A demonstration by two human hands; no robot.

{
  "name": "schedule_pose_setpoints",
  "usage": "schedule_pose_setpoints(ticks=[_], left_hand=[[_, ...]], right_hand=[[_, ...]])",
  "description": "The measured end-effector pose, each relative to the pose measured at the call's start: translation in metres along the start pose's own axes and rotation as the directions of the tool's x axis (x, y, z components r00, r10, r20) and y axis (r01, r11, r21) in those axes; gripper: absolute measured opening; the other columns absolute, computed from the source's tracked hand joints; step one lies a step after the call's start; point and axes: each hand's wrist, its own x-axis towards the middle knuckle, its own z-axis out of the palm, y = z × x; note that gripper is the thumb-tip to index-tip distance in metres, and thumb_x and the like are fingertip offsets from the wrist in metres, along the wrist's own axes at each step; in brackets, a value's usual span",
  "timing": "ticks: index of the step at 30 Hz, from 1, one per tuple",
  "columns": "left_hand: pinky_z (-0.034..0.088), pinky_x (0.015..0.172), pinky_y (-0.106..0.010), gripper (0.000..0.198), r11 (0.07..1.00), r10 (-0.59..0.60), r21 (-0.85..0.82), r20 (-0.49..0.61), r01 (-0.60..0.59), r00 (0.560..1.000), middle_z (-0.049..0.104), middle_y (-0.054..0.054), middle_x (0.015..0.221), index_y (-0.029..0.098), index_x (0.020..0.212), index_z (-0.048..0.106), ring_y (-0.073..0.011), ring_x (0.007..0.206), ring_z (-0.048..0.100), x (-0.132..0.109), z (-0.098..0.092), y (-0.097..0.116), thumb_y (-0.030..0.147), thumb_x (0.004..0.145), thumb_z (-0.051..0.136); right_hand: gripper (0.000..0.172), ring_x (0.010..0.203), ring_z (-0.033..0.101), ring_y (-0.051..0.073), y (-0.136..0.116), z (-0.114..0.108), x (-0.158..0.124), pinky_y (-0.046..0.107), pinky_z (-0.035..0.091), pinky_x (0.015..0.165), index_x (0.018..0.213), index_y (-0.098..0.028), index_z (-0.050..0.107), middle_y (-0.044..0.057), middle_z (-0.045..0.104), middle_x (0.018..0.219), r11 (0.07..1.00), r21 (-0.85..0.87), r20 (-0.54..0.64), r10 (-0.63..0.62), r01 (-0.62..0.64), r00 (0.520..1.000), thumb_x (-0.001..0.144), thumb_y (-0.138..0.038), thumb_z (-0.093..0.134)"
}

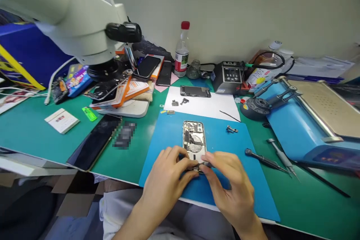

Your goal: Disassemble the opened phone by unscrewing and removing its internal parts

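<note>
An opened phone [194, 141] lies on a blue mat [165, 138], its circuit boards and a round coil showing and its lower end toward me. My left hand [170, 174] grips that lower end, its thumb and fingers bent around the left and bottom edges. On the other side, my right hand [230, 180] is closed in a pinch at the lower right corner of the phone. Something small and dark shows between its fingertips, too hidden to name. Small metal parts [232, 129] rest on the mat to the right of the phone.
Two screwdrivers [267, 161] lie to the right, beside a blue machine [303, 127]. A phone screen [195, 91] is on white paper behind the mat. A microscope [81, 26] overhangs the left, above stacked phones and boxes. A bottle [182, 54] stands at the wall.
</note>
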Motion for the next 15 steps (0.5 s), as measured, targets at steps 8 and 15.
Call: schedule_pose_setpoints(ticks=[8, 15], left_hand=[[0.053, 0.078, -0.039, 0.02, 0.951, 0.178, 0.262, -0.028, -0.165, 0.984, 0.077, -0.002, 0.123, 0.028, 0.128, 0.076, -0.0222, 0.099, 0.069, 0.002, -0.003, 0.008, 0.026, 0.108, 0.073], [0.056, 0.097, -0.038, 0.035, 0.862, 0.352, 0.367, 0.064, -0.35, 0.934, 0.078, -0.007, 0.134, 0.011, 0.142, 0.067, -0.0235, 0.118, 0.07, -0.009, 0.005, 0.018, 0.033, 0.115, 0.061]], right_hand=[[0.063, 0.056, 0.069, 0.019, 0.016, -0.027, 0.003, 0.032, 0.061, 0.046, 0.156, -0.034, 0.061, 0.005, 0.081, 0.097, 0.884, -0.006, -0.282, 0.447, -0.467, 0.849, 0.097, -0.031, 0.081], [0.064, 0.074, 0.078, 0.023, 0.025, -0.039, -0.011, 0.039, 0.069, 0.063, 0.155, -0.031, 0.06, 0.007, 0.081, 0.112, 0.801, -0.144, -0.188, 0.554, -0.581, 0.811, 0.1, -0.063, 0.068]])
